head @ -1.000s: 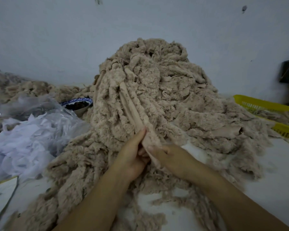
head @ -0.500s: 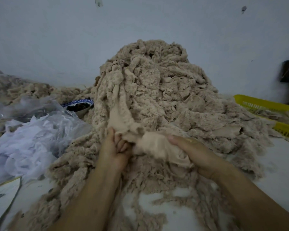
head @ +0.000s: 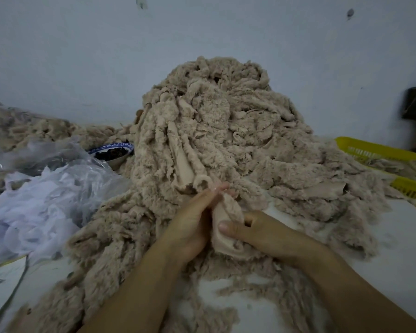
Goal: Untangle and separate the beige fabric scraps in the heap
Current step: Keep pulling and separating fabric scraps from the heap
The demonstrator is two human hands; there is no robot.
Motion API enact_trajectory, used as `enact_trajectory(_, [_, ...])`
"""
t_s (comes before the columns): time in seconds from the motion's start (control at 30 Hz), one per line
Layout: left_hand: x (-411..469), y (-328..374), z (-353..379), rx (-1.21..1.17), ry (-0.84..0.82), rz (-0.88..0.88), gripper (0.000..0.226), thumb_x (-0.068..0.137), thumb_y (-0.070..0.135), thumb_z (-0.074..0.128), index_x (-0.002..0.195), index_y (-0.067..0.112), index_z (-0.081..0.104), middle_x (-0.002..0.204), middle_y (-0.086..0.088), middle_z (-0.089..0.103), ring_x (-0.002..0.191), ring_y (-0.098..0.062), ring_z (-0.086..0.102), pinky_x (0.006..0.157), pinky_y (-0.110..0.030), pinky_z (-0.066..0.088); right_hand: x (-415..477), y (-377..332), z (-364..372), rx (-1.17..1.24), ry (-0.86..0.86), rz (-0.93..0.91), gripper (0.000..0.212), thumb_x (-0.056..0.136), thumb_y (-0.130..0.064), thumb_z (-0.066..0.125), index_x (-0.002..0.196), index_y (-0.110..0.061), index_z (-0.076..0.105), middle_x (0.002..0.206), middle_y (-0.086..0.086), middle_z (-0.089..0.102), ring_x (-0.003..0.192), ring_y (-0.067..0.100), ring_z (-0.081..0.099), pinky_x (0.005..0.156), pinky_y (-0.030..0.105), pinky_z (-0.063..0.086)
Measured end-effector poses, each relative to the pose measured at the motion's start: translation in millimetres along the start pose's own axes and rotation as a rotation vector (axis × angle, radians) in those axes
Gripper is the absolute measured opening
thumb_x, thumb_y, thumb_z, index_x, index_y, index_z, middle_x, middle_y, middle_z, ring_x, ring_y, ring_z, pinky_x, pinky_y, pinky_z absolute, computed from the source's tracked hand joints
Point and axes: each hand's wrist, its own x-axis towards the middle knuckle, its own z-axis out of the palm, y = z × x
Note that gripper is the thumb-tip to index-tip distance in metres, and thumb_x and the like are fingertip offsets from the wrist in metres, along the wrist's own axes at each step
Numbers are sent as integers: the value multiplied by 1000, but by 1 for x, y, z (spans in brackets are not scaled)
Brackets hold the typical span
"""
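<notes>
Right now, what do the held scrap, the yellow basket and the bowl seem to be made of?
The beige scrap: plush fabric, probably; fuzzy pile one side, smooth matte backing on the other. The yellow basket: moulded plastic, seemingly; slotted wall, slight sheen. The bowl: likely glazed ceramic; white, blue-patterned rim.

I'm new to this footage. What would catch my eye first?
A tall heap of beige fabric scraps fills the middle, up against the wall. In front of it the right hand grips one scrap, with the left hand against it. A yellow basket sits at far right, white plastic bags at left.
</notes>
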Motion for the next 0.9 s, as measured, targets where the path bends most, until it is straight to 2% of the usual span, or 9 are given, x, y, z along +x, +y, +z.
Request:
enact_trajectory(0.13, [5, 4, -6, -192, 63, 93, 28, 89, 33, 58, 98, 16, 78, 65, 5, 60, 66, -9, 65, 65, -26, 57, -1, 2, -1, 10, -27, 50, 48, 71, -64, 64, 70, -16, 59, 68, -2, 56, 64, 11, 53, 66, 25, 42])
enact_trajectory(0.23, [11, 15, -24, -383, 295, 209, 27, 97, 34, 52, 105, 17, 72, 60, 7, 61, 69, -8, 58, 68, -24, 51, -4, 5, -8, 245, 45, 25, 38, 68, -60, 69, 65, -24, 59, 61, -2, 54, 55, 9, 51, 57, 19, 43])
enact_trajectory(0.37, [10, 14, -30, -135, 154, 166, 68, 88, 74, 35, 126, 24, 60, 115, 4, 74, 104, -10, 69, 84, -28, 54, 3, 9, -15, 494, 215, 0, 56, 71, -54, 69, 94, -2, 68, 86, 15, 73, 78, 24, 72, 70, 27, 57])
enact_trajectory(0.47, [3, -5, -6, 232, -45, 82, 79, 79, 84, 43, 128, 25, 63, 129, 1, 68, 116, -12, 66, 89, -25, 56, 7, 8, -12, 526, 330, -21, 50, 79, -55, 59, 109, -17, 73, 109, 2, 76, 102, 14, 71, 79, 23, 57])
enact_trajectory(0.6, [-5, -24, 9, 831, -28, 170, 46, 79, 75, 60, 101, 38, 74, 101, 24, 74, 95, 5, 68, 77, -8, 49, 7, 7, -8, 372, 433, -34, 70, 66, -79, 55, 116, -32, 68, 119, -7, 71, 110, 6, 66, 99, 31, 49])
enact_trajectory(0.73, [-3, -21, 7, 601, 204, 213, 17, 98, 30, 62, 96, 22, 77, 95, 2, 78, 91, -16, 73, 82, -29, 58, 11, 0, -7, 492, 482, -40, 53, 92, -56, 52, 121, -15, 68, 117, 9, 72, 112, 25, 67, 105, 46, 48])
enact_trajectory(0.8, [-2, -12, 8, 302, 165, 137, 21, 97, 24, 60, 109, 13, 74, 106, -7, 76, 95, -21, 72, 80, -32, 59, 12, -4, -8, 590, 537, -24, 43, 101, -40, 50, 114, -4, 69, 107, 22, 72, 100, 36, 69, 96, 50, 54])
enact_trajectory(0.83, [-3, -9, 7, 193, 135, 100, 30, 95, 25, 60, 116, 7, 71, 113, -12, 73, 100, -26, 69, 85, -37, 59, 12, -5, -10, 620, 553, -21, 41, 103, -36, 49, 102, -1, 69, 90, 25, 71, 79, 36, 70, 77, 44, 60])
enact_trajectory(0.9, [-5, -6, 9, 84, 83, 45, 46, 91, 28, 61, 128, 1, 63, 128, -24, 62, 113, -37, 59, 105, -52, 45, 11, -5, -12, 673, 557, -21, 36, 102, -34, 50, 80, -8, 61, 56, 7, 55, 43, 15, 52, 42, 23, 46])
